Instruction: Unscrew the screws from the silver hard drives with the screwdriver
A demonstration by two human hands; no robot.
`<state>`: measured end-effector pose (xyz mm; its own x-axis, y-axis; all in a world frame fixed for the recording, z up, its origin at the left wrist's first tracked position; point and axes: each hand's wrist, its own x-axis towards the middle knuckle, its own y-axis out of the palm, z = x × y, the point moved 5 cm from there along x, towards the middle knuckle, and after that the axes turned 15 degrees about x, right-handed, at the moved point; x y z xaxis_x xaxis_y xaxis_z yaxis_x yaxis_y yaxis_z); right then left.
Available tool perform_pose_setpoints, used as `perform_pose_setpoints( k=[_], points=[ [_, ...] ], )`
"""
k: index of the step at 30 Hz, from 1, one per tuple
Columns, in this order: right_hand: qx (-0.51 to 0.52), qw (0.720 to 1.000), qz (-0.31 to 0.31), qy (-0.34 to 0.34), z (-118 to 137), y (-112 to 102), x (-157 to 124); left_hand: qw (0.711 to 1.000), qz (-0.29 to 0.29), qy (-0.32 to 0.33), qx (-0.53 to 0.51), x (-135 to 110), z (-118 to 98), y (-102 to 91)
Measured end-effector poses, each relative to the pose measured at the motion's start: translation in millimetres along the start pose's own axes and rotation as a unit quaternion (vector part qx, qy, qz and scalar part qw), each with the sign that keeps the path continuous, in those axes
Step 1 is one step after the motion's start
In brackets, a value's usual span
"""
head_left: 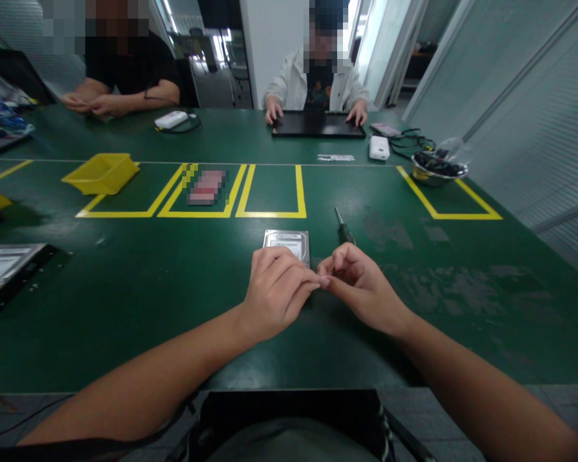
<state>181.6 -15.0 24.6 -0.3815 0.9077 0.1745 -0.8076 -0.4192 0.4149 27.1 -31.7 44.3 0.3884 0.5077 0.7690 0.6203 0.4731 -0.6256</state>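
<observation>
My left hand [282,289] and my right hand [359,282] meet in front of me, their fingertips pinched together above the table. Whatever lies between the fingertips, if anything, is too small to make out. Just behind my left hand a silver hard drive [289,239] lies flat on the green table, its near part covered by my fingers. A screwdriver [344,230] with a dark handle rests beyond my right hand, its metal shaft pointing away from me; the handle's near end is partly hidden.
Yellow tape marks the table [173,289]. A yellow bin [103,173] stands left, and another hard drive [9,269] lies at the left edge. A metal bowl [438,172] with dark items is at right. Two people sit opposite, one with hands on a black panel [318,124].
</observation>
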Motion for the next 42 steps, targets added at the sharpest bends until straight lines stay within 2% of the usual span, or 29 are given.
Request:
perform_pose_setpoints(
  k=[3,5,7,10,12,14,17,22,24,30,37,42],
  points=[
    [-0.057,0.998,-0.005,-0.019,3,-3,0,1.0,0.022,-0.007,0.0,2,6,-1.0],
    [-0.1,0.995,-0.005,-0.026,4,-4,-1,0.998,0.064,-0.001,0.015,4,11,-0.3],
    [-0.165,0.986,-0.001,-0.036,6,-6,-1,0.988,0.151,0.021,0.032,6,14,4.8],
    [-0.292,0.955,0.019,-0.043,4,-7,-2,0.953,0.291,0.055,0.058,5,19,14.0],
    [-0.363,0.93,0.04,-0.035,2,-6,-2,0.934,0.342,0.072,0.08,2,21,17.9],
    [-0.418,0.906,0.064,-0.03,-1,-4,-2,0.92,0.369,0.088,0.096,-1,20,21.3],
    [-0.497,0.861,0.102,-0.049,-2,0,-3,0.914,0.381,0.089,0.112,-5,18,26.1],
    [-0.606,0.773,0.15,-0.117,-3,6,-3,0.92,0.376,0.058,0.098,-8,17,31.2],
    [-0.625,0.751,0.164,-0.138,-5,7,-4,0.922,0.373,0.05,0.092,-9,17,31.7],
    [-0.643,0.725,0.184,-0.166,-9,10,-4,0.931,0.353,0.048,0.081,-8,16,31.7],
    [-0.656,0.709,0.196,-0.171,-10,12,-5,0.933,0.346,0.053,0.088,-7,15,32.4],
    [-0.672,0.683,0.205,-0.198,-9,18,-8,0.93,0.349,0.061,0.095,-8,15,33.4]
  ],
)
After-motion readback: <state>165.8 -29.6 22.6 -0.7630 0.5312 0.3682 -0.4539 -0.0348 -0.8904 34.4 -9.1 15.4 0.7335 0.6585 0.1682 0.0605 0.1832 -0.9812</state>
